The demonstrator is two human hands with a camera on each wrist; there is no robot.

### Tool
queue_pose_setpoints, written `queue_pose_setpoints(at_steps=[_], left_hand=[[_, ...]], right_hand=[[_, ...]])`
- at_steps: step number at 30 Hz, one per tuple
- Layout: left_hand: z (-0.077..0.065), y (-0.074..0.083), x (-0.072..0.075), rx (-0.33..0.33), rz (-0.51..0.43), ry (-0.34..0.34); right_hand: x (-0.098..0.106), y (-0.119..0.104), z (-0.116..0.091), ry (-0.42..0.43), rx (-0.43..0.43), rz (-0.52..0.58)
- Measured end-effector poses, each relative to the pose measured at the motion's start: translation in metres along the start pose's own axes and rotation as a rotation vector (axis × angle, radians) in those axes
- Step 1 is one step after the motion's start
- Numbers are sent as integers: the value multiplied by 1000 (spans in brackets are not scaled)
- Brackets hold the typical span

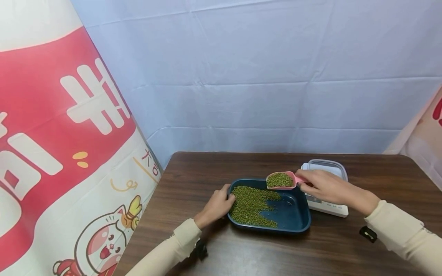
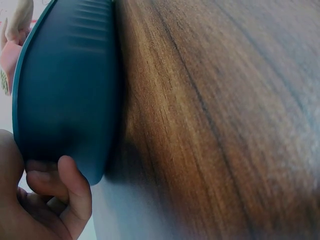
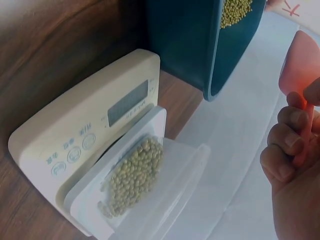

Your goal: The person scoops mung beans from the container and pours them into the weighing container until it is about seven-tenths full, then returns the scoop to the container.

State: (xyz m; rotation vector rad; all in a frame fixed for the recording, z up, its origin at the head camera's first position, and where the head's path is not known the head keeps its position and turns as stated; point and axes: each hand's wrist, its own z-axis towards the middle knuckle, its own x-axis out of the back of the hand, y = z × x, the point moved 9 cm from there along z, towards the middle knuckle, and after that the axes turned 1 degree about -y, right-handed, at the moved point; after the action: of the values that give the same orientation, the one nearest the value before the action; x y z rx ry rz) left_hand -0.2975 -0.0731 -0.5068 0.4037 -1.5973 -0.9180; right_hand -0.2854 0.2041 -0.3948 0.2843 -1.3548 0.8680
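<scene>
A dark blue rectangular basin (image 1: 290,214) stands on the table, with green beans (image 1: 246,207), likely mung beans, heaped towards its left side. My left hand (image 1: 219,203) grips the basin's left end, thumb at the rim and fingers bent against the outer wall (image 2: 70,95). In my right hand (image 1: 322,186) is a pink scoop (image 3: 300,65), its handle held in curled fingers. Beans (image 1: 280,179) fill the scoop, which is above the basin's far right part. Beside the basin, under the right hand, is a white kitchen scale (image 3: 75,125) bearing a clear plastic container (image 3: 182,187) with some beans (image 3: 132,177) inside.
The dark wooden table (image 1: 203,165) runs back to a pale cloth backdrop (image 1: 241,103). A printed red and white banner (image 1: 69,134) hangs on the left. Near the right sleeve lies a small black object (image 1: 368,234).
</scene>
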Motion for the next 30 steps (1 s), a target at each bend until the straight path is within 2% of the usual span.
queue_pose_setpoints(at_steps=[12, 21, 30], left_hand=[[1, 2, 3, -7, 16, -3], [2, 0, 3, -1, 12, -10], [0, 2, 4, -19, 10, -8]], right_hand=[[14, 6, -8, 62, 5, -39], [18, 16, -16, 31, -75, -39], [26, 23, -26, 36, -102, -37]])
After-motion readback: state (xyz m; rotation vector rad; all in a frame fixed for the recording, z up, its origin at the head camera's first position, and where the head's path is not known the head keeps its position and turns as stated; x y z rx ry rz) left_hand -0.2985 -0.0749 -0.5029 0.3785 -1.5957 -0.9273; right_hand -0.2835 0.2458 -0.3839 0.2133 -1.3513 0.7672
